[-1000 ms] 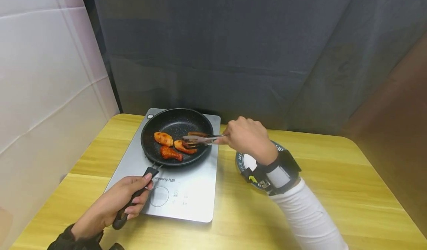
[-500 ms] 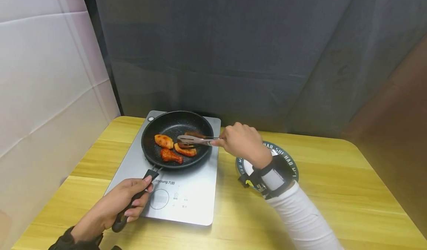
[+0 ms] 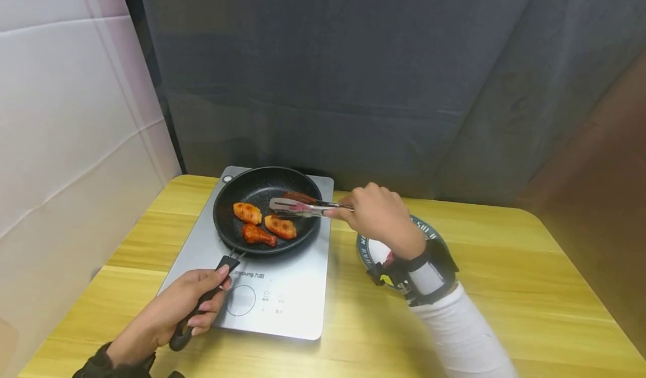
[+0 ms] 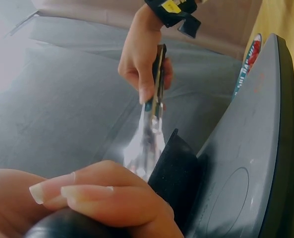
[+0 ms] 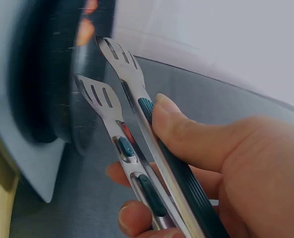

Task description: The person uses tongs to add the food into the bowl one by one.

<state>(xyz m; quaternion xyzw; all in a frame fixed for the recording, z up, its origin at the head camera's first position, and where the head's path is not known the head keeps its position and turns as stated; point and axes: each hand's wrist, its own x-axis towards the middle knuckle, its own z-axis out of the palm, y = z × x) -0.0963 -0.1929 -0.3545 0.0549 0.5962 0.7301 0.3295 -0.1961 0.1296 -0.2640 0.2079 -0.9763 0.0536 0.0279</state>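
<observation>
My left hand (image 3: 194, 299) grips the black handle (image 3: 204, 299) of a frying pan (image 3: 262, 181). In the pan lie two browned chicken wing pieces (image 3: 247, 212) and a red drumstick (image 3: 258, 235), with a darker reddish strip (image 3: 299, 197) at the back right. My right hand (image 3: 378, 215) holds metal tongs (image 3: 303, 208) over the pan's right side. In the right wrist view, the slotted tips of the tongs (image 5: 104, 99) stand apart with nothing between them, near the pan wall. Their green grips lie under the thumb and fingers.
The pan stands on a silver induction cooker (image 3: 298, 310) on a wooden table (image 3: 504, 288). Right of it, a dark-rimmed plate (image 3: 364, 249) with something red on it is partly hidden by my right wrist. A grey curtain (image 3: 353, 86) hangs behind the table.
The tongs dipped left over the pan, then drew back right and up. The lower right wing piece now shows its broad browned face instead of a narrow curved side. My left hand stays put.
</observation>
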